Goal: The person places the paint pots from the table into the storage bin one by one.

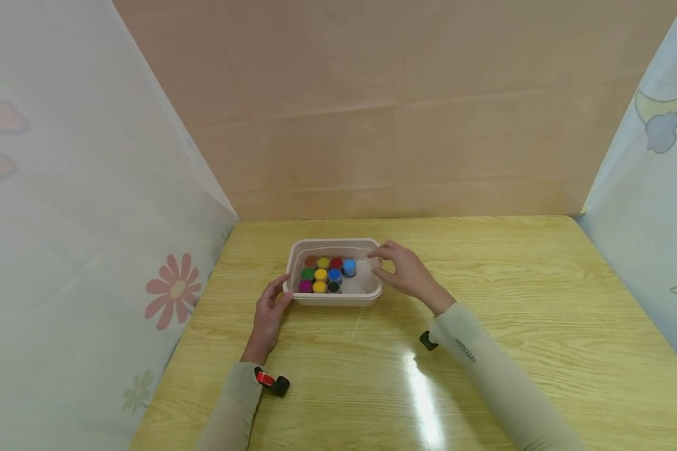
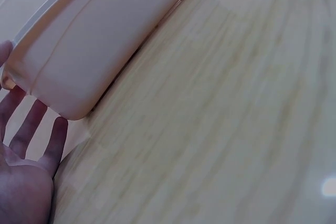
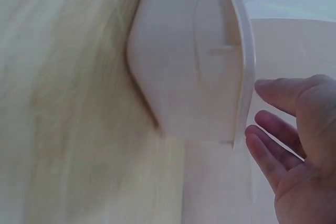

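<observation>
A pale pink plastic tub (image 1: 335,300) sits on the table, with small colour-lidded paint pots standing in its left and middle part. One light blue pot (image 1: 350,268) stands rightmost among them. My left hand (image 1: 267,319) holds the tub's left end at the near corner; the left wrist view shows a thumb at the rim and other fingers (image 2: 29,127) below it, along the outer wall. At the opposite end, my right hand (image 1: 403,269) is over the rim, thumb and fingers apart with nothing between them. In the right wrist view its fingertips (image 3: 268,90) are close beside the rim.
The wood-patterned table (image 1: 502,300) reaches a tan backdrop (image 1: 400,113) behind. Patterned white sheets (image 1: 101,188) hang at both sides. Bare tub floor (image 1: 361,282) shows right of the pots. Each wrist wears a small black device (image 1: 281,386).
</observation>
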The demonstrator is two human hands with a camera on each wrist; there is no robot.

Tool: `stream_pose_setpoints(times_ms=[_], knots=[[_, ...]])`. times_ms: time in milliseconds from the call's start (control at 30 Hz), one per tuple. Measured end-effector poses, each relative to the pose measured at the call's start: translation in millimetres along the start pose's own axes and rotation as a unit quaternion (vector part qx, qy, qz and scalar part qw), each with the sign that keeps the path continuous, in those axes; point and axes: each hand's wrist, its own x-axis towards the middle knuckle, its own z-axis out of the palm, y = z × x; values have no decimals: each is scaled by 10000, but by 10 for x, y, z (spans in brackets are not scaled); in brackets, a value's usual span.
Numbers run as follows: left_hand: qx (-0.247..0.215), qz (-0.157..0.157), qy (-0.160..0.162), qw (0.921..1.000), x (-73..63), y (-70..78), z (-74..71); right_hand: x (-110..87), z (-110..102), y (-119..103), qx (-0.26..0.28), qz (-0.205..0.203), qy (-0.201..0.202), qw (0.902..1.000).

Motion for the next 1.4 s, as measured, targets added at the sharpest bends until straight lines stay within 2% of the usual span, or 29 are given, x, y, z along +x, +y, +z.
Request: stream_pose_setpoints(times_ms=[267,433,600,1400], knots=[[-18,64,42,10000,-3,25,-31,-135,-1,111,320,186,-127,9992],[-28,55,-38,10000,8,40,-37,-172,37,145,483,348,-28,9982],[-22,-53,-13,10000,-8,49,-38,-204,74,167,431,396,45,9983],[-20,46,-87,9999,-13,16,-5,-264,71,125,391,455,140,9981]])
